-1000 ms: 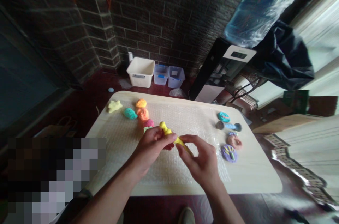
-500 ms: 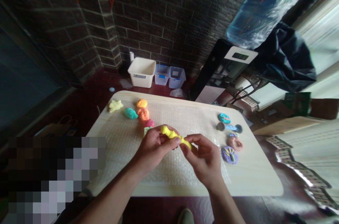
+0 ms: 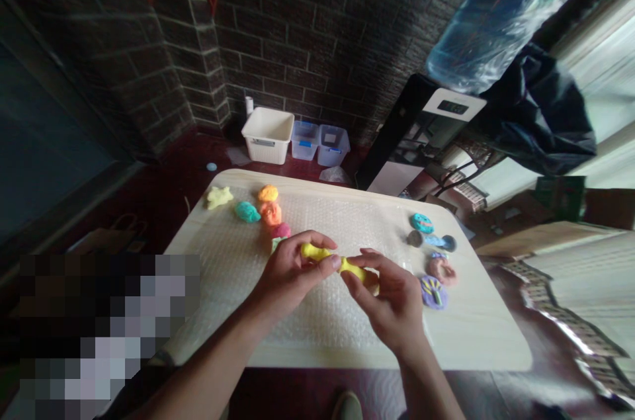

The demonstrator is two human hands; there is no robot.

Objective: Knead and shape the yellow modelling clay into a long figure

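A lumpy yellow roll of modelling clay (image 3: 354, 270) is held above the table between my two hands. My left hand (image 3: 294, 271) pinches its left part between thumb and fingers. On the right, my right hand (image 3: 391, 297) grips the other end. My left thumb covers the middle, so I cannot tell whether the roll is one piece or parted there. Just beyond my left hand lie a dark pink lump (image 3: 281, 230) and a pale green piece partly hidden by that hand.
On the white table (image 3: 476, 334), bubble wrap (image 3: 342, 215) lies under orange lumps (image 3: 270, 213), a teal lump (image 3: 247, 211) and a pale yellow star shape (image 3: 219, 197). At right sit a blue dumbbell shape (image 3: 432, 241), a pink ring (image 3: 441, 270) and a purple disc (image 3: 433, 292).
My right hand has moved slightly right and down, away from my left hand. The yellow clay looks stretched, and more of its right part shows. My left hand stays nearly in place.
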